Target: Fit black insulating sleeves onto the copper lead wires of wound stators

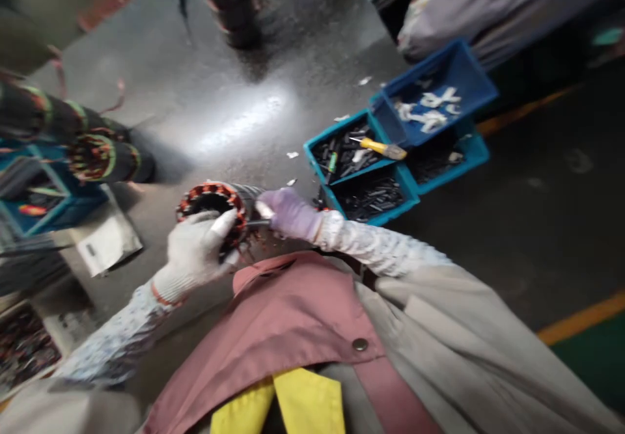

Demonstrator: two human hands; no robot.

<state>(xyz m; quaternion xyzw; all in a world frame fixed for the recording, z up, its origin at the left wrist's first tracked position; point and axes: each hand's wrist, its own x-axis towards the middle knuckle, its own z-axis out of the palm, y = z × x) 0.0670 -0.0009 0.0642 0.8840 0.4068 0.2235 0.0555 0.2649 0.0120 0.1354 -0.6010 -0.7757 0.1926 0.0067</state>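
A motor stator (237, 193) with orange-red windings round its open end lies on the grey bench in front of me. My left hand (198, 245), in a white knit glove, grips the near rim of that end, thumb on the windings and some fingers hidden behind it. From the right, my right hand (295, 214), in a purple glove, is closed round a dark thin rod (258, 224) that points at the stator's winding end. The hand hides the rest of the rod, so its kind is unclear. Loose reddish wire ends hang below the stator.
Blue bins (374, 196) of short black pieces stand at right, a yellow-handled screwdriver (383, 148) across one. A darker blue bin (452, 105) holds white scraps. More stators (105, 154) lie at left, another (232, 11) stands at the back. A co-worker's gloved hand (417, 21) shows top right.
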